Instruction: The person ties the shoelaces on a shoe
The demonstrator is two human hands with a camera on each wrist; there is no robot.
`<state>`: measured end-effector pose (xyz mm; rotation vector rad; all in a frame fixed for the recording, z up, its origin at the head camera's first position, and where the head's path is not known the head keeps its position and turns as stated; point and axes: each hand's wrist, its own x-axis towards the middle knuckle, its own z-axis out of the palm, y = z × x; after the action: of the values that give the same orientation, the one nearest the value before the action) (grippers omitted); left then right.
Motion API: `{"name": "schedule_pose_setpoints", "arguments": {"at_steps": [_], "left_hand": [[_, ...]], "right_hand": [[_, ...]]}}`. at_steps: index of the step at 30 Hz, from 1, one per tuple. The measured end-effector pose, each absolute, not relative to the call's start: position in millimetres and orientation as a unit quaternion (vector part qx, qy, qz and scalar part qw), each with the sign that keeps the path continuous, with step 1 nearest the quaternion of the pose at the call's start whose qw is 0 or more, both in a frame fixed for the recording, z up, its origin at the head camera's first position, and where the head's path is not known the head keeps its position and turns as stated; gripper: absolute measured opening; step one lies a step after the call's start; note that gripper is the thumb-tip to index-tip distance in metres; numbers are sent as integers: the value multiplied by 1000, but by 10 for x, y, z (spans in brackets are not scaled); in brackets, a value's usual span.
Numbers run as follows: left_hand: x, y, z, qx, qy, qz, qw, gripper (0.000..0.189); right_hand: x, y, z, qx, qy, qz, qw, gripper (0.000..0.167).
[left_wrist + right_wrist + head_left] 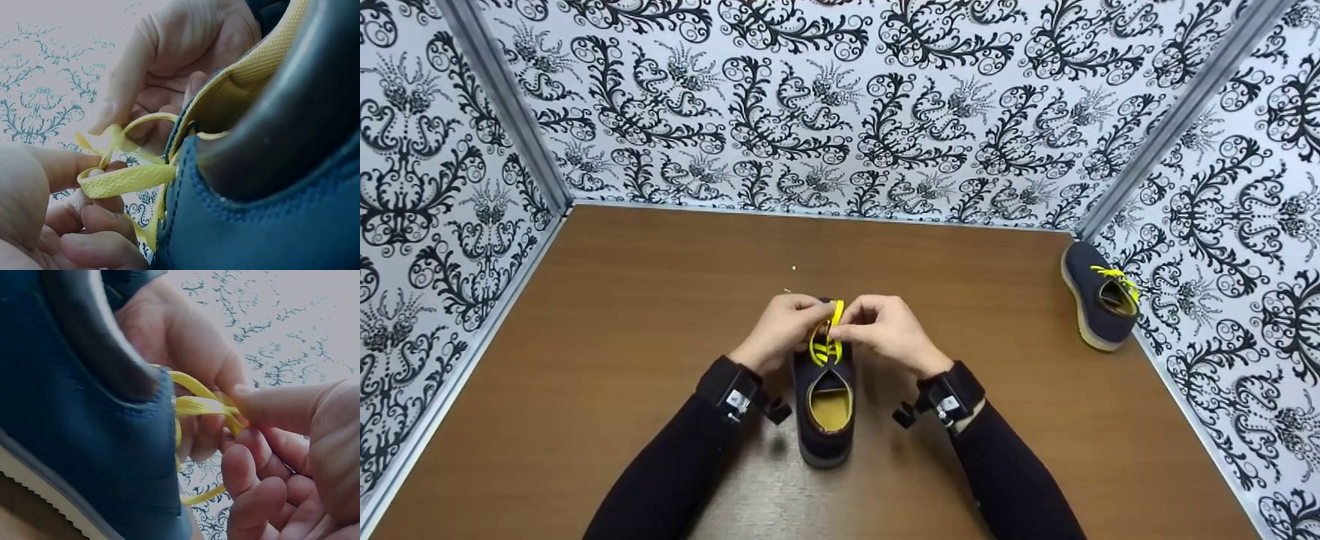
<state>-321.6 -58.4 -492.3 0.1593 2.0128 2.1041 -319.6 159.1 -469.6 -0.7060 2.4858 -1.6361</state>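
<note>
A dark navy shoe [826, 442] with a tan insole stands on the table, its heel toward me and its toe pointing away. Above its eyelets, both hands work on the yellow shoelace [826, 352]. My left hand [781, 330] pinches the lace from the left, thumb against fingers. From the right, my right hand [889, 330] pinches it too. In the left wrist view the lace [129, 181] bends in a loop by the left fingertips and crosses itself. The right wrist view shows the crossed lace [199, 405] running to the right thumb and finger. The shoe's toe is mostly hidden behind the hands.
A matching shoe [1099, 300] with yellow laces lies at the right edge of the brown table [660, 277], near the side wall. Patterned walls [825, 112] enclose the back and both sides. Small light specks [793, 268] lie beyond the hands.
</note>
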Motion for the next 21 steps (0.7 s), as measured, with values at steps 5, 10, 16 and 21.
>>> {"name": "schedule_pose_setpoints", "arguments": {"at_steps": [5, 10, 16, 21], "left_hand": [[-3216, -589, -4926, 49, 676, 725, 124, 35], [-3229, -591, -4936, 52, 667, 732, 129, 36], [-3235, -593, -4944, 45, 665, 733, 132, 33], [-3228, -600, -4940, 38, 662, 737, 131, 27]], "right_hand": [[-3260, 1678, -4706, -220, 795, -561, 69, 18], [-3335, 1780, -4734, -225, 746, -616, 115, 22], [-3381, 1802, -4818, -233, 765, -582, 146, 20], [-3344, 1706, -4860, -238, 791, -543, 152, 16]]}}
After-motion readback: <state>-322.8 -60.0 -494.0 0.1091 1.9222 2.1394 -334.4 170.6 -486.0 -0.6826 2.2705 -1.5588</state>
